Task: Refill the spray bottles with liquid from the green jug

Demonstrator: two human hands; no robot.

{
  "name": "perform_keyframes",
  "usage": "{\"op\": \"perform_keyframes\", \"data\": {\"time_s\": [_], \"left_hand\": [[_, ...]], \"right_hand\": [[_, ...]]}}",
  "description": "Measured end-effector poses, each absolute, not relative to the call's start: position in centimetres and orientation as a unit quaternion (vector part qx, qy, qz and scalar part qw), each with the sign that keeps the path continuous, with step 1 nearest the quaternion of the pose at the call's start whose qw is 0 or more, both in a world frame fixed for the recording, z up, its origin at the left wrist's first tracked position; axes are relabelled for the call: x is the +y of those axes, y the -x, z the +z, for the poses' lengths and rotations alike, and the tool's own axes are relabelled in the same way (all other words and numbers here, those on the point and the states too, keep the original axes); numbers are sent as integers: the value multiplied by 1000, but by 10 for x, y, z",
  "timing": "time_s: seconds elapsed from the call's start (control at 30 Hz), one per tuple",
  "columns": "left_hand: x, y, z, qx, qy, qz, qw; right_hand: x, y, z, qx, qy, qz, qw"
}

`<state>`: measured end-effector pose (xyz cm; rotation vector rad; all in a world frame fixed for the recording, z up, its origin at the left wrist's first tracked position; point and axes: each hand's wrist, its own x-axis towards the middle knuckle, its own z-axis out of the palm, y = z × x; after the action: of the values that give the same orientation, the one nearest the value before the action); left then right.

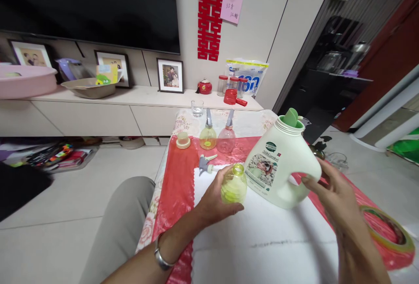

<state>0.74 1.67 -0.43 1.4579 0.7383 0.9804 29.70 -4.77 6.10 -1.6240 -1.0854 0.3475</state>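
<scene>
My left hand (214, 203) is wrapped round a small, uncapped yellow-green bottle (233, 184), held upright over the white sheet on the table. My right hand (330, 192) grips the handle of a large white detergent jug (278, 168) with a green spout, tilted toward the small bottle. The jug's mouth is up and to the right of the small bottle's opening. A loose grey-and-yellow spray head (206, 164) lies on the table just behind my left hand.
Two small spray bottles, one yellow (208, 135) and one pink (226, 138), stand farther back, with a cream lid (183, 140) to their left and a glass (197, 108) behind. A tape roll (389, 231) lies at the right edge. A low cabinet (98, 109) stands behind.
</scene>
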Motion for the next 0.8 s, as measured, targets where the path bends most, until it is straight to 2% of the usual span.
{"op": "perform_keyframes", "data": {"time_s": [0.13, 0.3, 0.5, 0.8], "left_hand": [[16, -9, -9, 315, -625, 420, 578], [15, -10, -9, 303, -621, 411, 594], [15, -11, -4, 311, -632, 385, 596], [18, -13, -10, 309, -634, 372, 604]], "right_hand": [[-35, -300, 40, -383, 686, 225, 575], [-26, -296, 22, -345, 693, 167, 611], [-21, -292, 9, -302, 723, 105, 612], [-21, -277, 19, -255, 751, 61, 606]]}}
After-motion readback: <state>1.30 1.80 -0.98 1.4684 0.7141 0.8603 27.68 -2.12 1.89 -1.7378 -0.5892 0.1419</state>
